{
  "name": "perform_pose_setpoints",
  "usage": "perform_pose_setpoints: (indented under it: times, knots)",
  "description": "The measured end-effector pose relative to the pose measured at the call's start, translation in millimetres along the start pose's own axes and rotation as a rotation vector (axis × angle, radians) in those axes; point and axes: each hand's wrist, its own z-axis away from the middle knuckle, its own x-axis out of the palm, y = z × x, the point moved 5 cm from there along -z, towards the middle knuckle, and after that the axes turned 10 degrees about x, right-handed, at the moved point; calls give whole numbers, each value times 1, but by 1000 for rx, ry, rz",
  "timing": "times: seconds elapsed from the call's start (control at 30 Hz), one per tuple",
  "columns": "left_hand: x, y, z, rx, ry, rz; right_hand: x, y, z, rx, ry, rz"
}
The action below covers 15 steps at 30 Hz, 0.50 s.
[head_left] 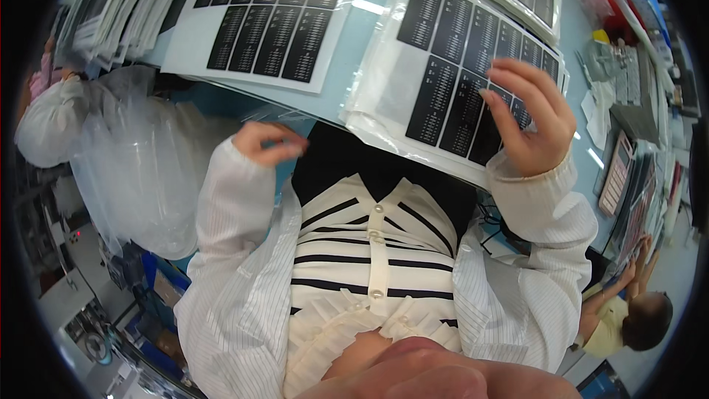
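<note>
My right hand is over a stack of white sheets printed with black label panels, at the table's near edge. Its thumb and fingers are bent but apart, with nothing visible between them. Fine pale lines of print cover the black panels, and clear plastic film shows along the stack's left side. My left hand hovers off the table edge, above my lap and left of that stack. Its fingers reach loosely to the right, slightly blurred, and appear to hold nothing. Another sheet with black panels lies farther left.
Bundles of sheets stand at the far left, above a large clear plastic bag. More printed sheets lie behind the right stack. A calculator and a tape dispenser sit at right. Another person is at lower right.
</note>
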Motion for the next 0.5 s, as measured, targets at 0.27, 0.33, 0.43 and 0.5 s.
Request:
perform_pose_setpoints:
  times: [0.27,0.33,0.43,0.5]
  knots:
    - [10,163,-60,777,214,-607,-17,38,2,70,-111,197]
    - [22,165,-78,792,225,-728,-12,43,13,108,-151,257]
    - [30,161,-89,769,227,-778,-10,44,28,179,-207,303]
    - [33,159,-86,774,189,-763,-13,37,32,142,-213,371]
